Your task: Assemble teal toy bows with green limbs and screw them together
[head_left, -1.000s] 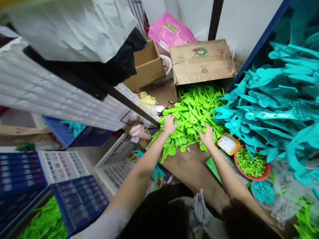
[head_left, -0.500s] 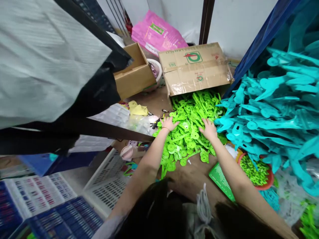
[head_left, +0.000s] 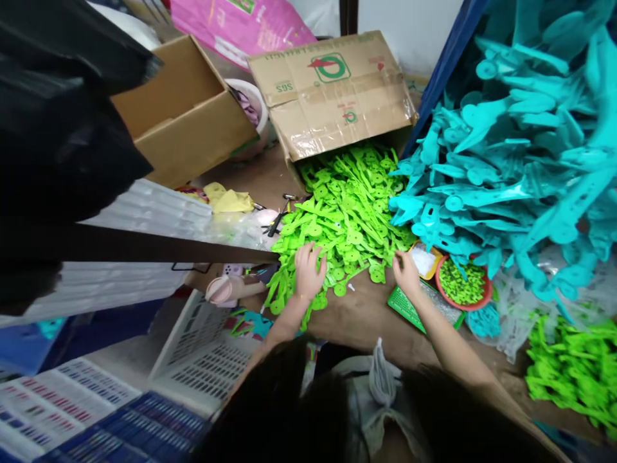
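Observation:
A heap of bright green flat plastic parts (head_left: 347,212), long with round discs, spills from a tipped cardboard box (head_left: 337,96). My left hand (head_left: 310,270) is over the near left side of the heap, its fingers bent and the thumb apart, with nothing seen in it. Off the heap's near right edge, my right hand (head_left: 406,273) has loosely curled fingers and holds nothing I can see. It is close to a green tray (head_left: 405,310) and a yellow container (head_left: 424,260) with white contents.
Turquoise plastic parts (head_left: 520,180) pile high on the right. Small green pieces fill a red bowl (head_left: 488,289). Pliers (head_left: 276,225) lie left of the heap. An open carton (head_left: 193,138), a dark post (head_left: 168,243) and a white crate (head_left: 202,354) are on the left.
Both hands have drawn back toward me from the middle of the green heap, and their spread fingers have curled. My view has shifted, bringing more green parts in at the lower right.

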### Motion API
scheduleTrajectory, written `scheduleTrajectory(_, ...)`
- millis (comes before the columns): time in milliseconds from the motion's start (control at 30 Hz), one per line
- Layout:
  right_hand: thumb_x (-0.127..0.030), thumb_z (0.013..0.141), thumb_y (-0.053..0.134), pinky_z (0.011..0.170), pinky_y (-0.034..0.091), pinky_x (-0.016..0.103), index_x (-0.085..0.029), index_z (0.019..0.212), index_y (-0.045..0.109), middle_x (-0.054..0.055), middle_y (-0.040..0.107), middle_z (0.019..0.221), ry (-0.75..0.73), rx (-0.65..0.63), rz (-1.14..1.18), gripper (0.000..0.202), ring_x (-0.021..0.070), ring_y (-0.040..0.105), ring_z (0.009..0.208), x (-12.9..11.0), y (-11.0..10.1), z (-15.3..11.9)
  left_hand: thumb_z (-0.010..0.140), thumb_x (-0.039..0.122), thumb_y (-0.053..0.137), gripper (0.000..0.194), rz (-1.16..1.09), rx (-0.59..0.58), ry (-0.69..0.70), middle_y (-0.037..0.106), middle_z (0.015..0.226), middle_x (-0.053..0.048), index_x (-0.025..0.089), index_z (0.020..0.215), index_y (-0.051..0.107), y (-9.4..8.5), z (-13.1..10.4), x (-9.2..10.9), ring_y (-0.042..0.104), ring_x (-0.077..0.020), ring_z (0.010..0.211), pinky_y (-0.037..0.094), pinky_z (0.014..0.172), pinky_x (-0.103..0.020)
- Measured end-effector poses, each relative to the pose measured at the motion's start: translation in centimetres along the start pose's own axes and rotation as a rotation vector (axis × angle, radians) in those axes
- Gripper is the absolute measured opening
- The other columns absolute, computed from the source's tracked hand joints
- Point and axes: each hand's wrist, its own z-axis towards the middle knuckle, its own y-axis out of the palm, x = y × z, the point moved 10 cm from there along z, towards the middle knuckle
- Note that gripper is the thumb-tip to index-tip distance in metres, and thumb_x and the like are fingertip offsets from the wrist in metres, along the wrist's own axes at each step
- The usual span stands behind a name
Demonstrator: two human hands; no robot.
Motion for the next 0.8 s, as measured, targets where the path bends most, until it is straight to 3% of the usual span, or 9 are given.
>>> scheduleTrajectory(133, -0.039, 0.092, 0.044, 0.093, 0.044, 0.043, -0.014, 0.112, 0.059, 0.016, 0.061, 0.109, 0.133, -0.110, -0.052, 0.035, 0.0276, 0.055, 0.106, 4.2, 2.1, -9.8, 0.090, 0.027, 0.042, 0.029, -0.044, -0.130, 0.005, 0.059, 0.122, -0.016, 0.018, 0.105, 0.064, 3.9, -9.4, 0.1, 0.051, -0.0275, 0.123, 0.038, 0.109, -0.046)
scheduleTrajectory(267, -0.034, 0.089, 0.054, 0.094, 0.042, 0.043, -0.015, 0.113, 0.060, 0.015, 0.058, 0.116, 0.245, -0.259, -0.104, 0.031, 0.0266, 0.053, 0.108, 6.3, 4.8, -16.0, 0.088, 0.022, 0.044, 0.024, -0.082, -0.332, 0.029, 0.062, 0.119, -0.012, 0.022, 0.100, 0.066, 8.5, -15.0, 1.5, 0.056, -0.0267, 0.116, 0.043, 0.104, -0.047)
scheduleTrajectory(433, -0.036, 0.093, 0.052, 0.095, 0.045, 0.043, -0.017, 0.118, 0.057, 0.008, 0.058, 0.118, 0.324, -0.400, -0.087, 0.031, 0.0202, 0.055, 0.108, 8.4, 6.6, -20.5, 0.090, 0.022, 0.051, 0.021, -0.145, -0.643, 0.094, 0.065, 0.114, -0.009, 0.019, 0.105, 0.065, 16.1, -16.5, 6.4, 0.059, -0.0205, 0.110, 0.047, 0.101, -0.040)
scheduleTrajectory(600, -0.034, 0.092, 0.055, 0.095, 0.047, 0.044, -0.016, 0.113, 0.060, 0.008, 0.060, 0.117, 0.336, -0.408, 0.023, 0.028, 0.0200, 0.057, 0.108, 10.3, 5.5, -23.5, 0.092, 0.035, 0.055, 0.035, -0.100, -0.854, 0.057, 0.062, 0.113, -0.009, 0.014, 0.120, 0.055, 23.3, -16.3, 12.3, 0.062, -0.0195, 0.098, 0.054, 0.086, -0.041)
scheduleTrajectory(700, -0.034, 0.091, 0.057, 0.092, 0.050, 0.043, -0.015, 0.114, 0.059, 0.008, 0.060, 0.117, 0.377, -0.324, 0.094, 0.029, 0.0198, 0.058, 0.107, 12.5, 3.5, -23.5, 0.091, 0.035, 0.056, 0.036, -0.040, -0.922, 0.025, 0.061, 0.113, -0.009, 0.015, 0.121, 0.055, 25.6, -16.7, 14.3, 0.062, -0.0189, 0.095, 0.055, 0.082, -0.039)
scheduleTrajectory(800, -0.035, 0.092, 0.055, 0.091, 0.051, 0.042, -0.016, 0.116, 0.058, 0.008, 0.059, 0.119, 0.474, -0.188, 0.123, 0.030, 0.0194, 0.058, 0.105, 15.4, 1.1, -22.4, 0.091, 0.035, 0.057, 0.036, 0.020, -0.941, -0.015, 0.060, 0.115, -0.009, 0.015, 0.121, 0.055, 26.1, -16.8, 14.5, 0.062, -0.0196, 0.098, 0.054, 0.083, -0.039)
